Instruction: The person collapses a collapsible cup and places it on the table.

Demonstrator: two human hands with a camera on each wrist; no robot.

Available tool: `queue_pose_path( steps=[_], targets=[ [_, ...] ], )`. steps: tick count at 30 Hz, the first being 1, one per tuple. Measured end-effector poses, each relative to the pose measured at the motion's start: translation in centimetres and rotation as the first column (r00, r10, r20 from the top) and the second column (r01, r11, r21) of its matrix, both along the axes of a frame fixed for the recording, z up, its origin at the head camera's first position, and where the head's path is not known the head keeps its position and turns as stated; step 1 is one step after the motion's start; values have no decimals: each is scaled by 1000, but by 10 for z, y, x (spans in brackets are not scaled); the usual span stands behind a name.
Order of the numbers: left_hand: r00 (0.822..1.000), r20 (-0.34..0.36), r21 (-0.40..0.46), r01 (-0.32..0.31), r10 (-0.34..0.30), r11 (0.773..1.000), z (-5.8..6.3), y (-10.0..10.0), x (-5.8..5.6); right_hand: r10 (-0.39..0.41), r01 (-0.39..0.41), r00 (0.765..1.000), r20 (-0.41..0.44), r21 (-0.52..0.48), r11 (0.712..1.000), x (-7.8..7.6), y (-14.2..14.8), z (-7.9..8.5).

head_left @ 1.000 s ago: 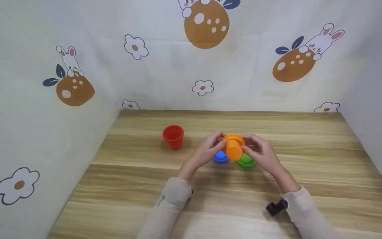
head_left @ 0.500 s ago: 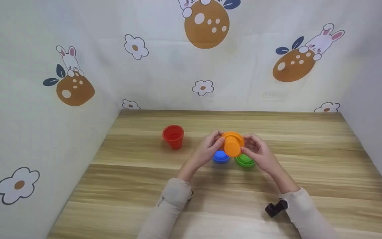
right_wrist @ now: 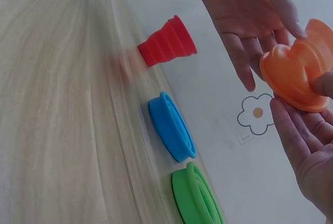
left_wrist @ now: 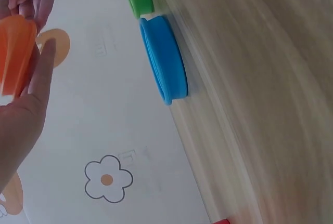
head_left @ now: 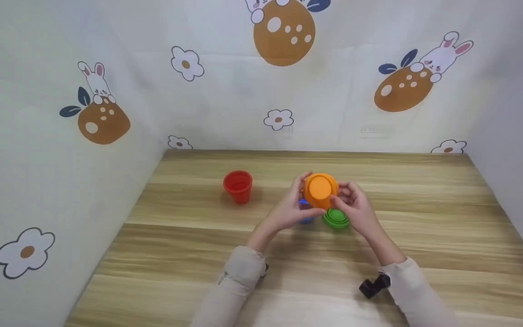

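Observation:
An orange collapsible cup (head_left: 320, 187) is held up between both hands, its round base facing the head camera and its wall partly folded. My left hand (head_left: 288, 210) has the cup between fingers at its left side and a thumb low on the near side. Opposite it, my right hand (head_left: 358, 210) pinches the cup's right side with thumb and fingers, as the right wrist view also shows. Below on the table lie a flattened blue collapsible cup (left_wrist: 165, 60), partly hidden by the left hand in the head view, and a flattened green collapsible cup (head_left: 336, 219).
A red collapsible cup (head_left: 238, 186) stands pulled out to full height, mouth up, to the left on the wooden table (head_left: 175, 245). Pale walls (head_left: 225, 100) with rabbit and flower prints enclose the table's back and sides. A black device (head_left: 372, 286) sits at the right wrist.
The orange cup has tipped so its base faces the head camera more, and rises slightly. My left thumb has shifted down under it, and the left hand now covers part of the blue cup.

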State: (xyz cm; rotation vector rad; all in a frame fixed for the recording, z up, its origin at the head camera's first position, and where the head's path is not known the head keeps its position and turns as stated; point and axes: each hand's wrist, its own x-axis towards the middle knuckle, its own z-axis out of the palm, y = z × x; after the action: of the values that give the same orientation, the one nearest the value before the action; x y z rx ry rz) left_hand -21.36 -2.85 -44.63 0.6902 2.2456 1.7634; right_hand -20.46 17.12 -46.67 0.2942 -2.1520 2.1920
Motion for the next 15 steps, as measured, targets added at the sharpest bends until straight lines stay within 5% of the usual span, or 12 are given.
queue_pose_path(
  steps=[6,15],
  targets=[
    [991,-68,-56,-120,116,991,0,7,1,-40,40,999,-13,15,999,1,-5,0],
    [977,-66,-43,-204,201,978,3,9,-2,-39,38,999,-21,-27,999,2,-10,1]
  ],
)
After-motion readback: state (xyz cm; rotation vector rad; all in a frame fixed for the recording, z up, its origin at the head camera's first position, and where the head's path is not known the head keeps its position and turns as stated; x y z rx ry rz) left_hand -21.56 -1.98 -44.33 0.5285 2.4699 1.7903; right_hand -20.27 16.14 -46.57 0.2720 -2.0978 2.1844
